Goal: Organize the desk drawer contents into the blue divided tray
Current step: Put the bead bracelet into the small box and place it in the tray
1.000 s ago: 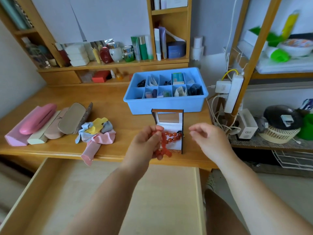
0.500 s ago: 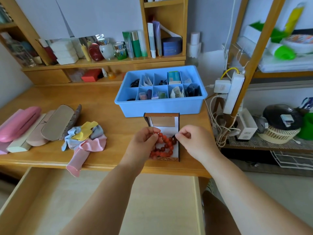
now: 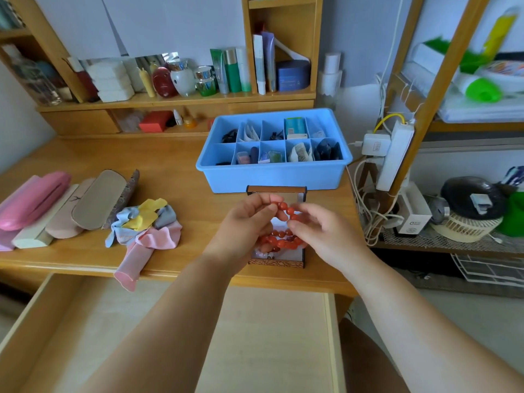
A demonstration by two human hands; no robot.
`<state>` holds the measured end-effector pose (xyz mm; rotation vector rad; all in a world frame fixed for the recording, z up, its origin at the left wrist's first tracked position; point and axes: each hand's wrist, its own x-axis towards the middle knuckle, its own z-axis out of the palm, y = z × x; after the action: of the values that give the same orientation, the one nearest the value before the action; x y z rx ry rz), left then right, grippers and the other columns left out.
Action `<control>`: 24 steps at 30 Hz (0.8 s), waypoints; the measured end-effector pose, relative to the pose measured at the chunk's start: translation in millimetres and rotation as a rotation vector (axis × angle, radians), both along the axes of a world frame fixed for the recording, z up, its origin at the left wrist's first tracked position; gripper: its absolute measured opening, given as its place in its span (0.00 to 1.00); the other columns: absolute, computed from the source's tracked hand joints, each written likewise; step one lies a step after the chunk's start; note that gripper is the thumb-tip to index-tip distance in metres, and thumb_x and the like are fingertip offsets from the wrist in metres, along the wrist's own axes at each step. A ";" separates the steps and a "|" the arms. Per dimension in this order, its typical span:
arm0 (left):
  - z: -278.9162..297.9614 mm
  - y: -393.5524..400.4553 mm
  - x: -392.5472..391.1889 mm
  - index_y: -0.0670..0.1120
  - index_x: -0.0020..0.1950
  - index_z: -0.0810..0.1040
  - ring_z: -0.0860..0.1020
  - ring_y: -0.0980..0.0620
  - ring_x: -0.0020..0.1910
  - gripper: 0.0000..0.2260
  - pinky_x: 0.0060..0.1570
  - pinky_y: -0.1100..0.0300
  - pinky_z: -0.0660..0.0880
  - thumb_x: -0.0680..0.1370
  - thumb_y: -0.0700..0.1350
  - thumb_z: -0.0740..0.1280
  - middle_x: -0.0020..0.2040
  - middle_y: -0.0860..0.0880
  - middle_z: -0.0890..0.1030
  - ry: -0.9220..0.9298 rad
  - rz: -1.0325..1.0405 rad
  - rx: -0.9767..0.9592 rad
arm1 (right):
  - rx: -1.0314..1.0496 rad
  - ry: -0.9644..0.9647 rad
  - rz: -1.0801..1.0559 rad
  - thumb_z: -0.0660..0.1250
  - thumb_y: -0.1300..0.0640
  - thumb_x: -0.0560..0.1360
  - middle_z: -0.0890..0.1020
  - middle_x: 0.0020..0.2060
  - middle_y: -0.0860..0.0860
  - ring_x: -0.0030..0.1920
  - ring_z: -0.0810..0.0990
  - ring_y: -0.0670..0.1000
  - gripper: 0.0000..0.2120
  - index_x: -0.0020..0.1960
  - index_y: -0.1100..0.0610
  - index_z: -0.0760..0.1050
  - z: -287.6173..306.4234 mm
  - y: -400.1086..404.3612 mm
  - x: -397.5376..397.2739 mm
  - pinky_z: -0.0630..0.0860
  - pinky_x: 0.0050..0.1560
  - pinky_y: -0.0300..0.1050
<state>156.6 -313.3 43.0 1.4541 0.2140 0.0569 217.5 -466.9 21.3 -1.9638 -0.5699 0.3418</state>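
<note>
While both hands work over the small box, I see a red bead bracelet pinched between them.

My left hand [image 3: 243, 222] curls its fingers round the top of the red bead bracelet [image 3: 279, 236], and my right hand [image 3: 323, 234] pinches the beads from the other side. The strand hangs above the small open box [image 3: 276, 260] near the desk's [image 3: 175, 165] front edge. Just behind stands the blue divided tray [image 3: 272, 174], its compartments partly filled. Glasses cases [image 3: 56, 202] and cloths [image 3: 144, 225] lie to the left, above the open drawer [image 3: 170, 336].
</note>
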 end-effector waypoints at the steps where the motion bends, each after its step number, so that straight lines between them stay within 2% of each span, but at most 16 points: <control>1: -1.3 0.1 0.9 0.44 0.55 0.76 0.74 0.57 0.24 0.08 0.23 0.64 0.71 0.81 0.38 0.58 0.40 0.51 0.81 0.009 0.016 0.023 | 0.014 0.038 -0.003 0.66 0.51 0.76 0.82 0.50 0.42 0.48 0.80 0.42 0.16 0.64 0.48 0.72 0.0 1.9 0.5 0.75 0.45 0.35; 3: -4.7 1.0 2.3 0.48 0.55 0.76 0.77 0.56 0.27 0.10 0.26 0.62 0.75 0.80 0.37 0.59 0.44 0.52 0.81 0.070 0.075 0.137 | -0.037 -0.039 -0.066 0.67 0.53 0.76 0.82 0.45 0.44 0.43 0.80 0.41 0.14 0.61 0.47 0.71 -1.0 4.8 1.0 0.76 0.41 0.36; 5: -7.3 1.5 0.8 0.52 0.57 0.74 0.82 0.54 0.37 0.13 0.31 0.61 0.78 0.79 0.36 0.60 0.50 0.53 0.79 0.156 0.094 0.293 | -0.164 -0.195 -0.090 0.68 0.53 0.75 0.80 0.41 0.44 0.41 0.78 0.41 0.13 0.57 0.46 0.69 -3.4 6.6 -0.5 0.71 0.35 0.34; 8: -11.5 2.6 -4.8 0.54 0.63 0.71 0.80 0.51 0.49 0.17 0.35 0.59 0.81 0.79 0.37 0.61 0.59 0.53 0.74 0.199 0.054 0.479 | -0.331 -0.426 -0.083 0.68 0.53 0.75 0.75 0.42 0.41 0.43 0.77 0.46 0.10 0.54 0.48 0.71 -7.7 8.9 -4.4 0.69 0.35 0.37; 10: -15.1 3.4 -13.6 0.52 0.64 0.72 0.77 0.54 0.55 0.17 0.39 0.62 0.80 0.78 0.36 0.61 0.60 0.53 0.73 0.101 0.097 0.761 | -0.334 -0.522 -0.086 0.68 0.53 0.74 0.74 0.45 0.42 0.43 0.76 0.46 0.09 0.54 0.51 0.73 -10.8 8.9 -7.3 0.68 0.36 0.36; 12: -19.2 1.9 -26.4 0.48 0.60 0.76 0.77 0.54 0.53 0.15 0.44 0.64 0.76 0.76 0.35 0.63 0.58 0.52 0.76 -0.136 0.203 1.074 | -0.288 -0.551 -0.083 0.68 0.55 0.74 0.75 0.47 0.45 0.40 0.75 0.46 0.06 0.51 0.53 0.76 -14.2 5.9 -8.8 0.69 0.36 0.35; 14: -25.6 -3.7 -39.2 0.45 0.56 0.80 0.78 0.51 0.53 0.12 0.48 0.58 0.77 0.75 0.35 0.66 0.56 0.50 0.80 -0.301 0.178 1.207 | -0.249 -0.533 -0.077 0.68 0.57 0.74 0.74 0.44 0.45 0.37 0.73 0.44 0.02 0.46 0.54 0.77 -17.0 1.5 -10.1 0.66 0.35 0.32; 16: -37.3 -8.9 -48.9 0.43 0.57 0.81 0.79 0.47 0.56 0.13 0.53 0.54 0.78 0.73 0.37 0.70 0.56 0.47 0.81 -0.348 0.075 1.344 | -0.232 -0.502 -0.072 0.68 0.59 0.74 0.71 0.37 0.42 0.35 0.70 0.41 0.02 0.43 0.54 0.78 -18.9 -1.6 -11.2 0.63 0.34 0.31; 18: -47.8 -10.6 -54.0 0.41 0.59 0.80 0.79 0.45 0.57 0.16 0.53 0.50 0.79 0.71 0.38 0.73 0.56 0.45 0.81 -0.338 0.031 1.415 | -0.255 -0.518 -0.066 0.68 0.60 0.74 0.66 0.32 0.40 0.32 0.67 0.39 0.03 0.43 0.53 0.79 -19.0 -0.9 -10.2 0.59 0.31 0.31; 20: -52.5 -8.3 -54.0 0.40 0.58 0.80 0.79 0.44 0.57 0.16 0.49 0.49 0.80 0.70 0.36 0.74 0.54 0.44 0.82 -0.341 0.069 1.398 | -0.332 -0.548 -0.071 0.67 0.58 0.75 0.63 0.30 0.39 0.30 0.63 0.38 0.04 0.46 0.52 0.80 -17.9 2.5 -7.8 0.56 0.29 0.31; 22: -54.6 -5.9 -52.7 0.40 0.55 0.82 0.80 0.45 0.56 0.15 0.48 0.49 0.80 0.70 0.34 0.74 0.53 0.45 0.82 -0.389 0.098 1.411 | -0.397 -0.571 -0.102 0.66 0.56 0.75 0.65 0.32 0.40 0.29 0.63 0.39 0.04 0.48 0.51 0.79 -16.3 5.9 -6.4 0.54 0.29 0.31; 24: -57.1 -6.1 -54.0 0.40 0.56 0.81 0.79 0.44 0.58 0.15 0.53 0.48 0.79 0.70 0.33 0.73 0.55 0.44 0.82 -0.436 0.086 1.442 | -0.355 -0.603 -0.111 0.67 0.57 0.74 0.71 0.38 0.42 0.32 0.69 0.41 0.05 0.49 0.51 0.80 -13.7 7.1 -8.2 0.58 0.31 0.32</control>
<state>102.6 -319.4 -14.1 2.7976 -0.1944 0.7084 209.3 -459.8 7.6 -2.4426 -0.8148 -0.2529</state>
